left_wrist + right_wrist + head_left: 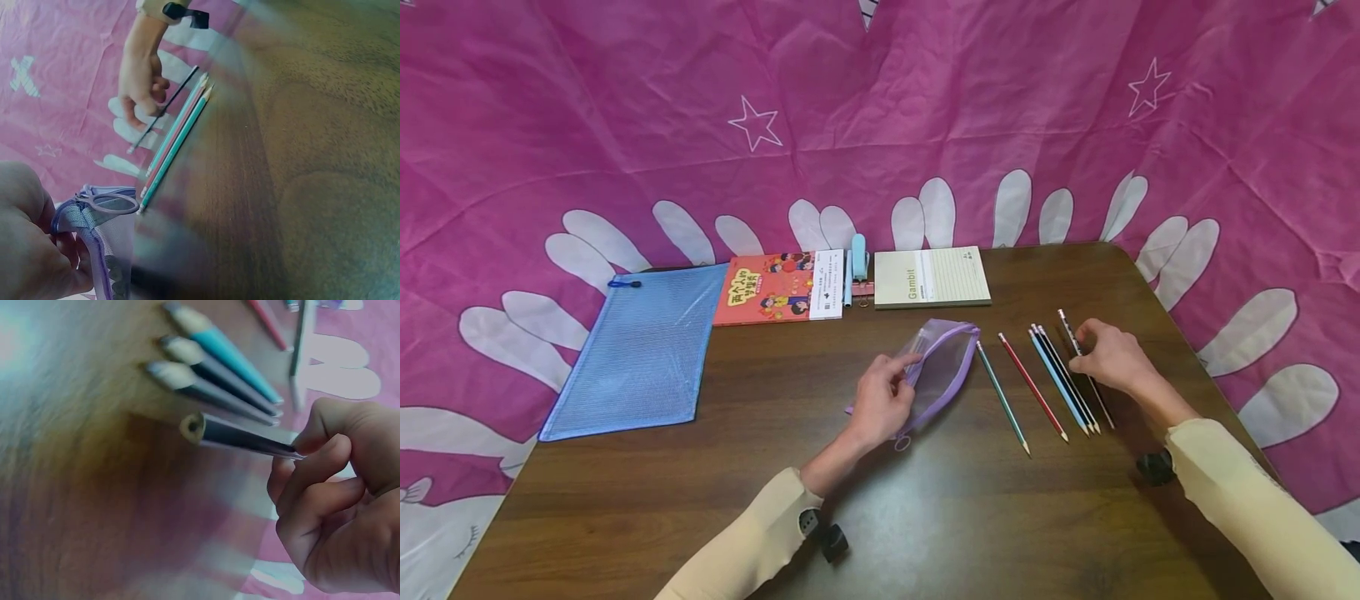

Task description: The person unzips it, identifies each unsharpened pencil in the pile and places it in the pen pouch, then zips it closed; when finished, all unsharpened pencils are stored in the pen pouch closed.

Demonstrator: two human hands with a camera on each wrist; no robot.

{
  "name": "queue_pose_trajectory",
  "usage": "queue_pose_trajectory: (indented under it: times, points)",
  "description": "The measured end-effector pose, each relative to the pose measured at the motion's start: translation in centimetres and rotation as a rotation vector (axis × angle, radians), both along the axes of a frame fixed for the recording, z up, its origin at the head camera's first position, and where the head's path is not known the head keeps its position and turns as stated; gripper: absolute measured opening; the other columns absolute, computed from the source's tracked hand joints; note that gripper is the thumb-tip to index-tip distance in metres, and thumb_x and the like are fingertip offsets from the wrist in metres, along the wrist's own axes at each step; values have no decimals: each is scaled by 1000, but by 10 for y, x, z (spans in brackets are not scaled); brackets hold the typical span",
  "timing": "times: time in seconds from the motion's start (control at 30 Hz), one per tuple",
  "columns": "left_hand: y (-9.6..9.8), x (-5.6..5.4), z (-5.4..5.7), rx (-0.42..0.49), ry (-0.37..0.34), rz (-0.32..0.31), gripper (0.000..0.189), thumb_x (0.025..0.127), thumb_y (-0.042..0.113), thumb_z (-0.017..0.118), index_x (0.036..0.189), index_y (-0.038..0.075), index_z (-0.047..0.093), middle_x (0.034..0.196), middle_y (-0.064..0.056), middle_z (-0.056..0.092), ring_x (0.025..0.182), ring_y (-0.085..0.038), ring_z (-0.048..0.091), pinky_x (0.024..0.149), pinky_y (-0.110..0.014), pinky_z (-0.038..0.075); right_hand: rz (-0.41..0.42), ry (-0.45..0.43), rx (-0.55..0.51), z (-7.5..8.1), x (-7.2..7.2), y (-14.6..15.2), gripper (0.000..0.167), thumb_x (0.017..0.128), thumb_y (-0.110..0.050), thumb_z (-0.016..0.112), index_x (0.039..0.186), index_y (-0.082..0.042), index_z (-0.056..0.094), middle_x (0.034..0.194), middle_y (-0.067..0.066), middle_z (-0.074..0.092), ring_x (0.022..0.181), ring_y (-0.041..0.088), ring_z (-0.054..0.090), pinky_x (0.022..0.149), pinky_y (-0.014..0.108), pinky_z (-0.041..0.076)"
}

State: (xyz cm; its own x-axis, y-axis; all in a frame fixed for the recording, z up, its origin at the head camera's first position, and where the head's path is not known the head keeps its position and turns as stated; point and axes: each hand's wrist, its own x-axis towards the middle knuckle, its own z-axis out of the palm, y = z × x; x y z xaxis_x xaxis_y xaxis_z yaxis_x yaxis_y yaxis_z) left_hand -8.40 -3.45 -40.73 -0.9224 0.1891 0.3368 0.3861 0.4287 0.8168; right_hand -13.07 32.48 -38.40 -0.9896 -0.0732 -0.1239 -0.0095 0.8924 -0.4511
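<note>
My left hand grips the near-left side of a clear zip pouch with purple edging, whose mouth gapes toward the right. A purple ring pull hangs at its corner in the left wrist view. My right hand pinches a dark patterned pencil between thumb and fingers; its flat, unsharpened end faces the right wrist camera. Left of that hand lie a light blue pencil and two black ones side by side. A red pencil and a green pencil lie nearer the pouch.
Along the back of the wooden table lie a red picture book, a light blue stapler and a Gambit notebook. A large blue zip folder covers the left side. Pink cloth hangs behind.
</note>
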Motion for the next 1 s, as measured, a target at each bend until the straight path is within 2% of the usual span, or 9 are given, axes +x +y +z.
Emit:
queue_pose_trajectory:
  times: [0.1, 0.2, 0.3, 0.43, 0.57, 0.7, 0.83, 1.0]
  points:
    - [0, -1, 0, 5, 7, -3, 49, 74, -15, 54, 119, -2, 70, 81, -6, 51, 70, -16, 51, 59, -24, 48, -23, 28, -86, 7, 4, -4, 43, 83, -17, 72, 115, 2, 51, 89, 21, 60, 71, 30, 52, 58, 38, 41]
    - [0, -1, 0, 3, 14, 1, 50, 74, -15, 54, 118, -2, 70, 80, -6, 51, 69, -16, 51, 59, -24, 48, -62, 8, -222, 13, 9, -11, 45, 85, -13, 68, 123, 3, 48, 80, 12, 58, 64, 22, 53, 54, 34, 43]
    - [0, -1, 1, -1, 5, 3, 49, 75, -14, 54, 119, -1, 71, 80, -5, 51, 69, -15, 50, 59, -25, 48, -100, -44, -386, 16, 14, -20, 49, 87, -9, 64, 129, 2, 43, 79, 10, 56, 57, 18, 50, 49, 31, 43]
    - [0, -1, 1, 4, -15, 4, 49, 75, -14, 54, 120, -1, 70, 81, -5, 51, 70, -14, 51, 59, -24, 48, -134, -98, -606, 16, 20, -35, 50, 90, -4, 60, 134, 1, 38, 79, 7, 53, 51, 13, 42, 44, 27, 36]
    - [1, -1, 0, 9, -18, 4, 50, 75, -14, 53, 120, -1, 70, 81, -5, 50, 70, -14, 51, 59, -24, 49, -157, -117, -862, 12, 24, -52, 42, 90, 2, 55, 129, -1, 38, 71, 1, 53, 48, 9, 37, 42, 22, 29]
    - [2, -1, 1, 14, -13, -1, 50, 75, -14, 53, 121, -1, 70, 82, -6, 51, 71, -15, 52, 60, -24, 49, -173, -103, -1083, 10, 27, -66, 34, 91, 8, 50, 118, -11, 41, 65, -3, 52, 47, 8, 38, 43, 21, 25]
    - [3, -2, 1, 17, -10, -5, 49, 76, -13, 53, 120, -1, 70, 82, -7, 51, 71, -15, 52, 61, -24, 48, -197, -72, -1184, 10, 28, -76, 35, 92, 8, 50, 115, -17, 41, 63, -4, 49, 49, 7, 38, 43, 20, 26]
    - [3, -2, 0, 17, -5, -8, 50, 75, -14, 53, 120, -1, 70, 81, -7, 50, 71, -16, 52, 61, -24, 49, -231, -42, -1248, 9, 29, -90, 35, 93, 8, 49, 113, -19, 39, 62, -4, 48, 49, 7, 38, 42, 19, 26]
